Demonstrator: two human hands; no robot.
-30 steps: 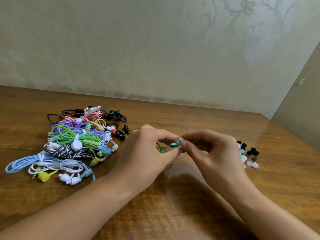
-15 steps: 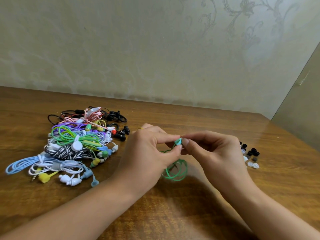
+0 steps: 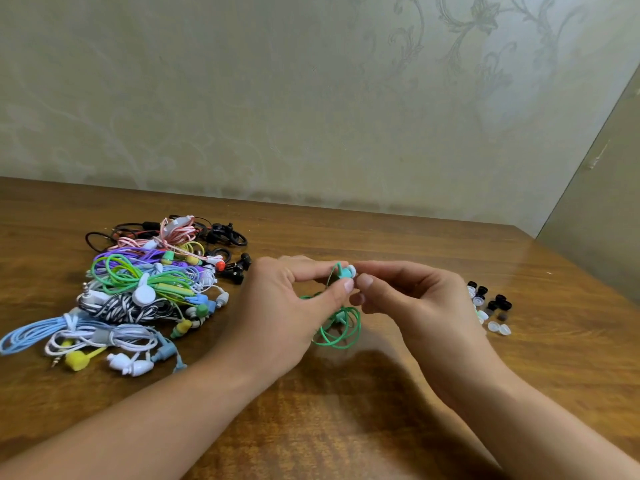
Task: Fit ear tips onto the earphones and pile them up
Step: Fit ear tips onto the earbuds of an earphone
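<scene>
The left hand (image 3: 277, 317) is pinching a teal earbud (image 3: 343, 272) capped by a whitish ear tip (image 3: 351, 270), its green cable (image 3: 337, 329) dangling above the surface (image 3: 346, 427); right-hand fingers (image 3: 363, 281) are curling, touching the tip

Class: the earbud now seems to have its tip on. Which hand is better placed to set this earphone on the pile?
Probably the left hand: it already pinches the green earphone, and the pile lies on its side.

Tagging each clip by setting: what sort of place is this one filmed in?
Probably a room at home, not a workshop: a polished wooden table stands against floral patterned wallpaper, with a pile of earphones on it.
</scene>
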